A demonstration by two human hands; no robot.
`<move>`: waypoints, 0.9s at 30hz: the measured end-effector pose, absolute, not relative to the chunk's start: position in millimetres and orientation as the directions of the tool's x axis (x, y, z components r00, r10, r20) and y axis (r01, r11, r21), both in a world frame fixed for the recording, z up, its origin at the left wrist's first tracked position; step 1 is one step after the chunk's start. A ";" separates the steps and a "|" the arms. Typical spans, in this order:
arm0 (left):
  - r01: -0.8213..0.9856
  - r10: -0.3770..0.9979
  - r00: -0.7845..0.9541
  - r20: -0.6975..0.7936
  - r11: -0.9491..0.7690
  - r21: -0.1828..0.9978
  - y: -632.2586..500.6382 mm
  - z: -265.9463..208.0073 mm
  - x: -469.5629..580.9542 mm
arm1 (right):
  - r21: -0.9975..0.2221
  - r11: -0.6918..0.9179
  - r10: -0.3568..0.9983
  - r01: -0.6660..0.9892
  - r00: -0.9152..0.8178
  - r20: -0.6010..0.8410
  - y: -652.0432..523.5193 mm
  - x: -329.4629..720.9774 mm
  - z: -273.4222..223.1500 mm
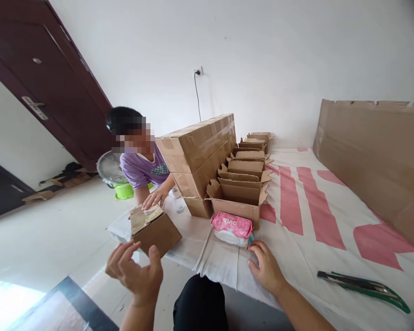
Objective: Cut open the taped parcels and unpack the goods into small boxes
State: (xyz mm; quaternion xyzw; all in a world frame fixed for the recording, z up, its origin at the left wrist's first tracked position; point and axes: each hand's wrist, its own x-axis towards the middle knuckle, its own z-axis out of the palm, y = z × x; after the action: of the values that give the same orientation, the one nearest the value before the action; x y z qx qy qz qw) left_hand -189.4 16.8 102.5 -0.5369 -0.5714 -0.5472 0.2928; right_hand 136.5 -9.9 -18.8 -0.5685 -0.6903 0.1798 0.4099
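Note:
My left hand [134, 269] is raised, fingers spread, holding nothing, just in front of a small taped cardboard box [157, 232]. My right hand [266, 266] rests on the white and pink sheet [307, 225], its fingers at the edge of a pink packet of wipes [232, 228]. The packet lies in front of a row of open cardboard boxes [243, 184]. Across from me another person [141, 161] leans over with a hand [154, 198] on top of the small taped box.
A stack of large sealed cartons [200, 156] stands behind the small box. A big cardboard sheet [376, 156] leans at the right. A green-handled tool [362, 287] lies on the sheet. A fan and a green bowl [124, 191] sit by the dark door [51, 87].

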 end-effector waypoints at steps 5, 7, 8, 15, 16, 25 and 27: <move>0.863 0.547 -0.427 0.720 0.010 0.505 34.5 100.4 -218.8 | -0.706 0.291 0.933 0.646 -0.029 0.358 -10.3 137.0 -17.6; 0.801 0.702 -0.453 0.550 0.050 0.596 40.7 90.0 -222.9 | -0.705 0.292 0.933 0.646 -0.031 0.359 -10.4 137.1 -16.8; 0.777 0.750 -0.445 0.489 0.052 0.627 42.9 83.5 -223.4 | -0.704 0.294 0.932 0.646 -0.031 0.360 -10.5 137.1 -16.6; 0.724 0.778 -0.414 0.472 -0.034 0.689 64.1 67.9 -232.2 | -0.699 0.309 0.928 0.645 -0.044 0.370 -9.9 139.0 -18.3; 0.715 0.774 -0.435 0.461 -0.014 0.699 71.5 73.1 -237.6 | -0.698 0.312 0.928 0.644 -0.048 0.370 -9.6 139.3 -18.4; 0.681 0.810 -0.512 0.285 0.181 0.710 140.3 114.2 -286.5 | -0.721 0.309 0.932 0.621 -0.046 0.359 -8.3 138.2 -15.7; 0.695 0.841 -0.477 0.253 0.185 0.695 140.9 112.8 -288.1 | -0.727 0.299 0.934 0.618 -0.035 0.355 -9.4 137.4 -13.9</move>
State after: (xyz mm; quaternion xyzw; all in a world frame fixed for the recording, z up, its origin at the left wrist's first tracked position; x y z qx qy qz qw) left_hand -288.1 140.9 112.8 -0.5026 -0.7641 -0.3936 -0.0930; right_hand 137.4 -9.4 -13.9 -0.5598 -0.6932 0.1922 0.4112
